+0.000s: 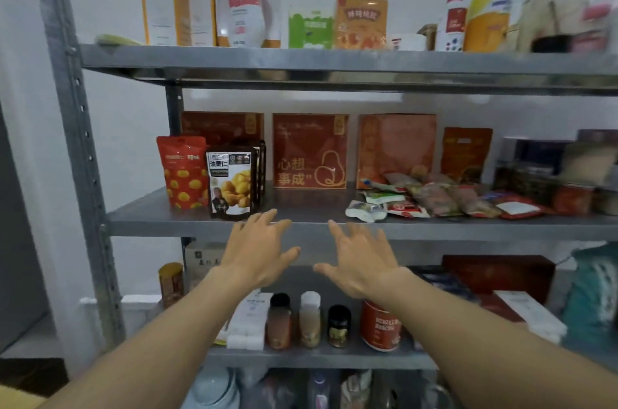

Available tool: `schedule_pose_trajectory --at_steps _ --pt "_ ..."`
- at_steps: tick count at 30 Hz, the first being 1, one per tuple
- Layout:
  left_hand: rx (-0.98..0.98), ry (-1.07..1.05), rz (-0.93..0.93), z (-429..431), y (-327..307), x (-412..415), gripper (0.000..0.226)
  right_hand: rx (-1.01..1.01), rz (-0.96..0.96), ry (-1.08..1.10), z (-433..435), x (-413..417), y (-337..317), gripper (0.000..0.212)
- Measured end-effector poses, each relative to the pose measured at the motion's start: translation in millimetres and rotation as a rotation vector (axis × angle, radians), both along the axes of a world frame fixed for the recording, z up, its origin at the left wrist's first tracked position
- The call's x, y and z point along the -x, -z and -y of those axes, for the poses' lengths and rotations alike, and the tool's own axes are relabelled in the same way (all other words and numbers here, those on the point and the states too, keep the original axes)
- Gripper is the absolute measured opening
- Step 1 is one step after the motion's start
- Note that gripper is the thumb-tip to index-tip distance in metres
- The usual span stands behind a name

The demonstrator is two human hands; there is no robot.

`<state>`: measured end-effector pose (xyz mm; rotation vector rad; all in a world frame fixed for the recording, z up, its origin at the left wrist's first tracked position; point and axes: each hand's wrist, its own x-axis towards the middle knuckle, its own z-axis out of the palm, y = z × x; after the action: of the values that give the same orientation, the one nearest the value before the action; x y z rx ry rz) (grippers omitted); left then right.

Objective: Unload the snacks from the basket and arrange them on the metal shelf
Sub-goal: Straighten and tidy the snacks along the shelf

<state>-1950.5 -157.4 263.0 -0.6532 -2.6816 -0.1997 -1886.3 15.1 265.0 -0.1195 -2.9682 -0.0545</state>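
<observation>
The metal shelf [187,224] fills the view. On its middle level a red snack bag [182,172] and a black chestnut bag [231,181] stand upright at the left. A heap of small snack packets [431,199] lies at the right of that level. My left hand [259,249] and my right hand [359,259] hover side by side in front of the middle level's front edge, fingers spread, both holding nothing. The left fingertips are just below the black bag. No basket is in view.
Red gift boxes [310,151] lean against the wall behind the bags. Cartons and bottles [245,3] crowd the top level. Small jars [309,320] and a red tub [379,330] stand on the lower level. Bare metal lies between the black bag and the packet heap.
</observation>
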Motion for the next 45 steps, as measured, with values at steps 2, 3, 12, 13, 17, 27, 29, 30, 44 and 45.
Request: schedule_pose_trajectory --at_steps 2,3,12,13,17,27,29,30,44,45 --pt "0.012 0.021 -0.018 -18 -4 -2 0.065 -0.008 -0.013 0.011 -15 -6 -4 0.088" --pt "0.008 0.027 -0.026 -26 -6 -2 0.065 -0.013 -0.032 0.015 -22 -6 -6 0.088" --pt "-0.034 0.086 -0.024 -92 -11 53 0.063 0.015 -0.110 0.074 -79 35 -15 0.074" --pt "-0.045 0.096 -0.010 -99 -10 64 0.062 0.017 -0.097 0.103 -85 44 -15 0.073" --pt "-0.172 0.122 0.173 -128 -12 107 0.061 0.114 -0.078 0.198 -112 80 -19 0.060" --pt "-0.460 0.355 0.467 -158 -8 144 0.059 0.260 0.006 0.102 -142 124 -27 0.068" --pt "-0.490 0.354 0.475 -157 -6 148 0.058 0.256 0.007 0.075 -144 127 -26 0.070" --pt "-0.503 0.346 0.477 -156 -5 150 0.058 0.251 0.007 0.057 -145 129 -25 0.071" --pt "-1.079 0.242 0.538 -140 -1 160 0.014 0.688 -0.151 -0.108 -132 163 -9 0.048" --pt "-1.118 0.214 0.505 -139 3 164 0.011 0.751 -0.165 -0.108 -130 167 -7 0.046"
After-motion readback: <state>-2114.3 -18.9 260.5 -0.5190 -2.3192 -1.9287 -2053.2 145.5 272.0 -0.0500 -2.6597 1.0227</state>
